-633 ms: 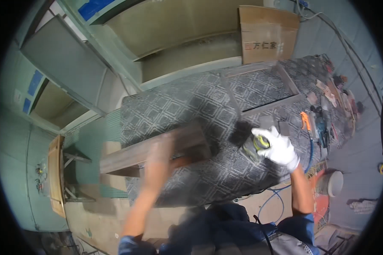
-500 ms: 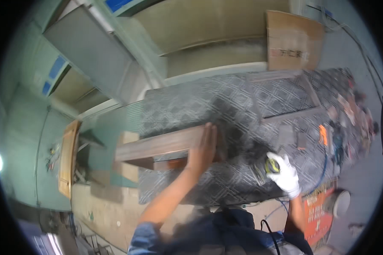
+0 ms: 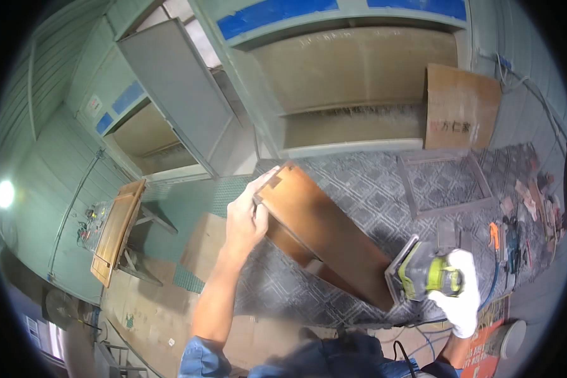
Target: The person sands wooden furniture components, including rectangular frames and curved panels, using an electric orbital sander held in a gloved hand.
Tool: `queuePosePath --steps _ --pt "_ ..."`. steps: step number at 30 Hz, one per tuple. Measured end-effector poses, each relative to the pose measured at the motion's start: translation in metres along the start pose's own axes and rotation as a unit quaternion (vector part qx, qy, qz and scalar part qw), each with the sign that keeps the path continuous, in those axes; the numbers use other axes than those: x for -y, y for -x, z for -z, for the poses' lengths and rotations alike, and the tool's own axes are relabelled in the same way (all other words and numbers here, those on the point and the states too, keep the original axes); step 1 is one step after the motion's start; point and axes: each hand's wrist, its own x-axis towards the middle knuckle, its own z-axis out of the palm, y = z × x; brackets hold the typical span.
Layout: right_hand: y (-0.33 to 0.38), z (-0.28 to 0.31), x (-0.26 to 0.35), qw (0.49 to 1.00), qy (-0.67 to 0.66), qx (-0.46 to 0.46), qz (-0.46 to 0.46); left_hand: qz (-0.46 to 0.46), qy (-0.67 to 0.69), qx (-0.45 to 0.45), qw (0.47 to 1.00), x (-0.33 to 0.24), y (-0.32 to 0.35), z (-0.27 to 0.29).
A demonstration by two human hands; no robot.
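A wooden drawer-like box [image 3: 334, 230] with an interlocked corner joint stands tilted over the patterned grey cloth [image 3: 359, 176]. My bare left hand [image 3: 246, 211] grips its far left corner, with the fingers along the upper edge and the thumb on the near side. In my right hand [image 3: 465, 299], covered by a white glove, is a green and black power sander [image 3: 425, 272]. Its flat pad faces the box's near right end and appears to touch it. The glove wraps round the back of the sander's body.
Beyond the sander lies a slim wooden frame [image 3: 455, 209]. An orange-handled tool [image 3: 494, 235] and several other tools crowd the table's right end. A blue hose [image 3: 492, 283] runs down there. A cardboard sheet [image 3: 463, 107] leans at the back; a wooden panel [image 3: 121, 227] rests on trestles at left.
The box has been turned, so its right end now points toward me. My left hand has moved left to its far corner. The sander has been raised to the box's near end.
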Motion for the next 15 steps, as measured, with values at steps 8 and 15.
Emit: queuePosePath --steps 8,15 --pt "-0.072 -0.026 0.167 0.981 0.043 0.109 0.157 0.164 0.121 -0.233 0.951 0.068 0.094 0.026" --pt "-0.134 -0.128 0.232 0.887 0.228 0.356 0.183 0.252 0.165 -0.251 0.920 0.134 0.170 0.022"
